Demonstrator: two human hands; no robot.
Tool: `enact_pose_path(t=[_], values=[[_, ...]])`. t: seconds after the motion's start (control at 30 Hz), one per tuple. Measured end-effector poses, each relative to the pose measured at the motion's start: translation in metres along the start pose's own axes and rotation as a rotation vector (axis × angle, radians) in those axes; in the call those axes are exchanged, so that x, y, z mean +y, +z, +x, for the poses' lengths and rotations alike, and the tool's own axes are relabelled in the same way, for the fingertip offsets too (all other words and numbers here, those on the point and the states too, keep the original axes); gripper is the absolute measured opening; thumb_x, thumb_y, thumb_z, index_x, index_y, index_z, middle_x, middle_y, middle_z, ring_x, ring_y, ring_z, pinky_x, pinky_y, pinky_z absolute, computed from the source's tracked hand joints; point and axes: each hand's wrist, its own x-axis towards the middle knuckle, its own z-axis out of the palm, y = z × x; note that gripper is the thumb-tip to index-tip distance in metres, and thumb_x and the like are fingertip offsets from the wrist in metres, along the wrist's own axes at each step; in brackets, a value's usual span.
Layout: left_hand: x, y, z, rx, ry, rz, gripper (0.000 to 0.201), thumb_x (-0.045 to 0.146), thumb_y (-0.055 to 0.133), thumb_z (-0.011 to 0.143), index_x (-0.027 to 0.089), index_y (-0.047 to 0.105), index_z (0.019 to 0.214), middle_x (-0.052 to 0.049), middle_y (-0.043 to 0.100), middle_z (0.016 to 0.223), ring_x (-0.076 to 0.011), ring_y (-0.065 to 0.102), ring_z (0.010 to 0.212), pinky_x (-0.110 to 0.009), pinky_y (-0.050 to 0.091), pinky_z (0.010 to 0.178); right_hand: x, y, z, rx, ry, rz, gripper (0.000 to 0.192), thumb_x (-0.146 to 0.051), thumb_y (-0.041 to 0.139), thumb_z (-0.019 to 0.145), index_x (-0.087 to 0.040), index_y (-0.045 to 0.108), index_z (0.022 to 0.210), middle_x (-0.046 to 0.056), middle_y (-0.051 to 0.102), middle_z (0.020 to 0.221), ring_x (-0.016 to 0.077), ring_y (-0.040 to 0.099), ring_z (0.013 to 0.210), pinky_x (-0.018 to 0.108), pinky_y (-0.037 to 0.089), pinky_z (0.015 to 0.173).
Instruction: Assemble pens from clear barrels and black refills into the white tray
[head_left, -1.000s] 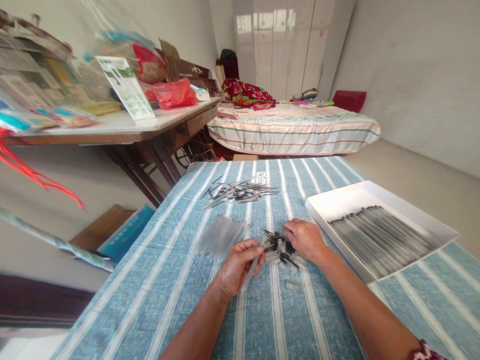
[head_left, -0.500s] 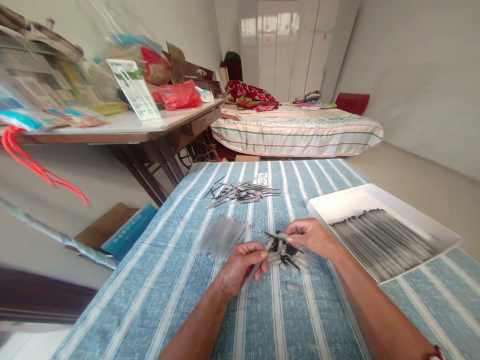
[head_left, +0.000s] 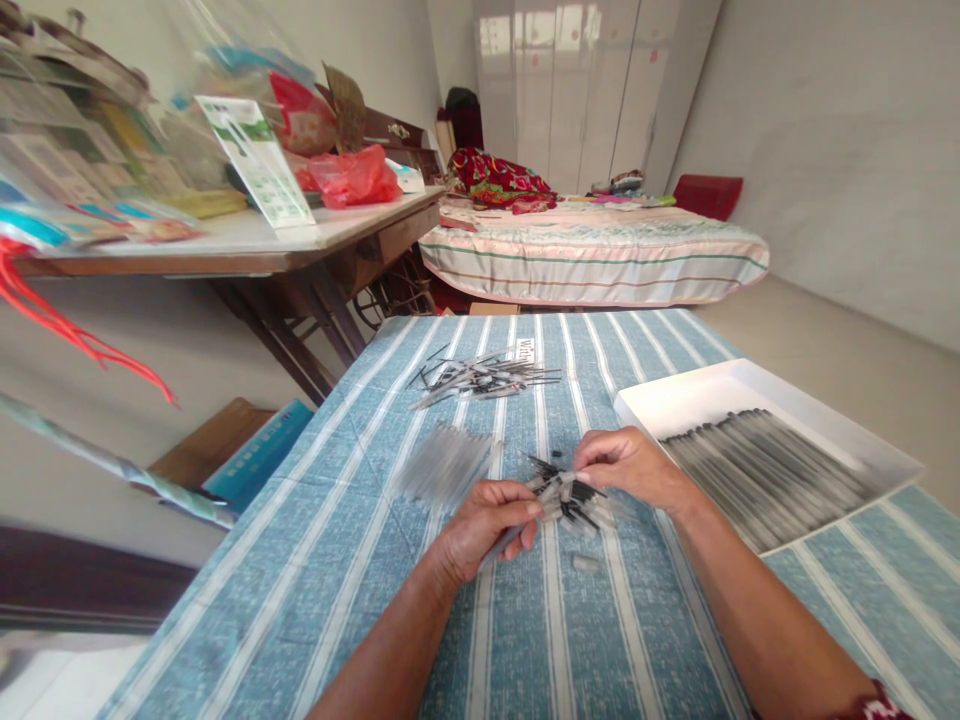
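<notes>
Lower centre of frame: left hand [head_left: 491, 525] has thumb and fingers clamped on a translucent tube [head_left: 492, 552], held at a slant, its near end showing below the knuckles. Just right of it, right hand [head_left: 626, 465], fingertips together, pinching a small pale piece [head_left: 576, 479]. Whether that piece touches the tube's far end, I can't tell; blurred there.

Under and between the fingers, at centre: loose pile [head_left: 583, 518] of clear, cap-like bits and black slivers. One clear bit [head_left: 586, 563] lies apart, just below the pile; a small black bit [head_left: 556, 453] sits just above.

Left of centre, near left hand: clear tubes [head_left: 442, 465] laid side by side, slanting. Above them, a jumbled heap [head_left: 487, 378] of thin dark and pale sticks.

Right of frame: shallow white box [head_left: 679, 400], set askew, holding a row of dark-tipped grey tubes [head_left: 765, 480]. All on a blue, white-striped cloth [head_left: 360, 640].

Upper left: cluttered desk [head_left: 247, 255], red plastic bag [head_left: 356, 178] on top. Upper centre: bed [head_left: 600, 255] with a red patterned bundle [head_left: 499, 180].
</notes>
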Motion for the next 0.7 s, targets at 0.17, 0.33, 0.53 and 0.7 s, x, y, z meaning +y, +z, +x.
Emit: enact_pose_path(t=[0.17,0.33,0.53,0.7], values=[[0.0009,0.0000,0.0000,-0.032,-0.054,0.034,0.020,0.030,0.062,0.072,0.010,0.061,0.069,-0.001,0.058,0.049,-0.0040,0.039,0.030,-0.017,0.025,0.032,0.0004,-0.0017,-0.0007,-0.022,-0.016,0.000,0.015,-0.029,0.065,0.070,-0.015,0.067,0.072,0.003,0.060,0.074,0.0113,0.052,0.064,0.023,0.040,0.061],[0.0008,0.0005,-0.0005,-0.056,-0.058,0.047,0.018,0.029,0.059,0.073,0.011,0.061,0.070,-0.001,0.059,0.049,-0.0043,0.039,0.029,-0.017,0.025,0.031,0.0008,0.0020,-0.0004,-0.019,0.014,0.053,0.015,-0.027,0.065,0.070,-0.013,0.067,0.073,0.002,0.059,0.072,0.0091,0.049,0.059,0.021,0.038,0.056],[0.0008,-0.0010,-0.0012,-0.072,-0.069,0.044,0.020,0.031,0.059,0.073,0.011,0.060,0.071,-0.001,0.059,0.049,-0.0041,0.039,0.029,-0.016,0.026,0.031,0.0055,0.0040,-0.0006,-0.016,0.083,0.146,0.022,-0.032,0.068,0.067,-0.012,0.067,0.078,0.001,0.059,0.067,0.0076,0.048,0.053,0.020,0.038,0.051],[0.0003,-0.0024,-0.0008,-0.095,-0.081,0.041,0.019,0.030,0.059,0.074,0.012,0.060,0.072,0.000,0.059,0.049,-0.0043,0.040,0.029,-0.016,0.026,0.031,0.0066,0.0017,-0.0011,-0.069,0.103,0.126,0.024,-0.031,0.069,0.066,-0.012,0.068,0.080,0.001,0.060,0.070,0.0079,0.048,0.056,0.020,0.039,0.053]])
